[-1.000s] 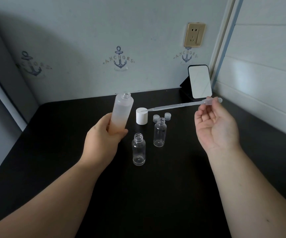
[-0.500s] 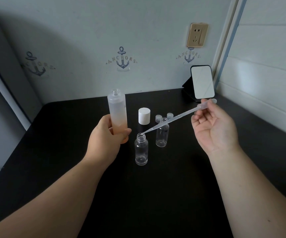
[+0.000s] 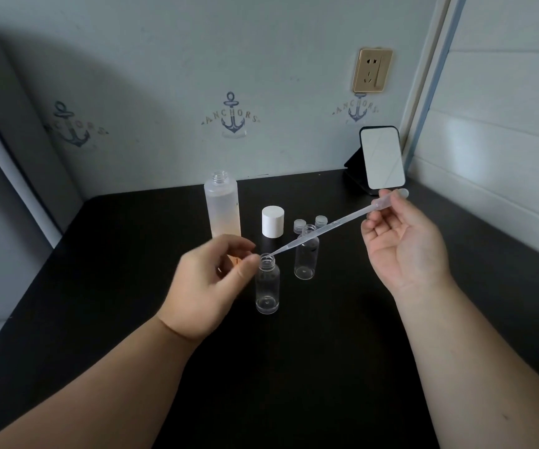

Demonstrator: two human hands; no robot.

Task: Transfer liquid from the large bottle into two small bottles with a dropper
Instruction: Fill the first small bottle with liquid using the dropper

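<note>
Two small clear plastic bottles stand upright on the matte black desk [image 3: 326, 367]: the nearer small bottle [image 3: 267, 286] in front, the farther small bottle [image 3: 306, 254] behind and to its right, both uncapped, round-shouldered and threaded at the neck. The large bottle [image 3: 223, 207] is a tall frosted cylinder, open at the top, standing on the desk behind the left hand [image 3: 208, 286]; its lower part looks faintly orange. A white cylindrical cap [image 3: 272, 221] sits to its right, and two small ribbed translucent caps [image 3: 300, 224] lie behind the farther small bottle.

The dropper [image 3: 326, 226] is a long, slender, translucent plastic pipette with a soft bulb at its far end. It slants down from upper right to lower left, its tip at the mouth of the nearer small bottle.

The right hand [image 3: 404, 251] is raised above the desk, palm turned towards the camera, pinching the dropper's bulb end between thumb and fingertips; its grip is clamped on the dropper. The left hand hovers beside the nearer small bottle's neck, fingers loosely curled, thumb tip just beside or touching the neck; it is blurred, and its grip holds nothing.

A rounded rectangular mirror [image 3: 381, 160] leans on a dark stand in the desk's back right corner.
</note>
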